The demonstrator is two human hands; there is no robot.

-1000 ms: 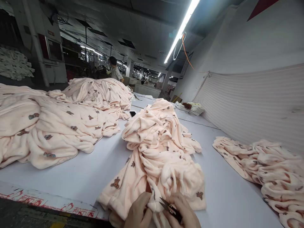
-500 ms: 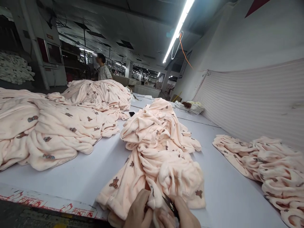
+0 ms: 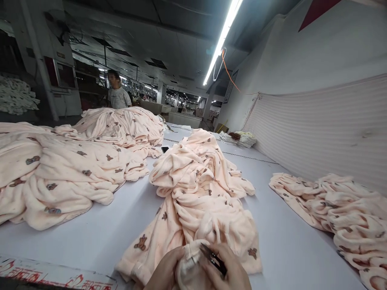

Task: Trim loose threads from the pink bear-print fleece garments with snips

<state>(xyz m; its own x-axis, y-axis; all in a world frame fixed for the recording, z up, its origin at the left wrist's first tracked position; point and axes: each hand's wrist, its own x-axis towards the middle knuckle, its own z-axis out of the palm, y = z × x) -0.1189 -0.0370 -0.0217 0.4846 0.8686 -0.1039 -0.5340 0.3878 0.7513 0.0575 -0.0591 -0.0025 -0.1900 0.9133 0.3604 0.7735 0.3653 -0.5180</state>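
Note:
A pink plush garment with brown bear prints (image 3: 169,229) lies bunched on the white table, its near edge raised toward me. My left hand (image 3: 165,269) grips a folded edge of it, showing a pale, whitish inner side. In my right hand (image 3: 231,268) is a pair of dark thread snips (image 3: 214,259), blades pointing up and left, close against the fabric edge. My right fingers also seem to touch the cloth, though the fingertips are partly hidden. Behind the near part, more of the same pink fabric (image 3: 193,161) is heaped.
Large pink fabric piles (image 3: 69,169) cover the left side of the table (image 3: 121,225). Another pink heap (image 3: 341,209) lies at the right, beside a striped cloth hanging on the wall (image 3: 320,125). Stacked pieces (image 3: 244,139) sit at the back. A person (image 3: 119,94) stands beyond the left piles.
My hands have turned up the fabric edge, so its pale inner side now shows. The snips' blades are now in plain view at the edge. My view has shifted slightly; the person appears turned.

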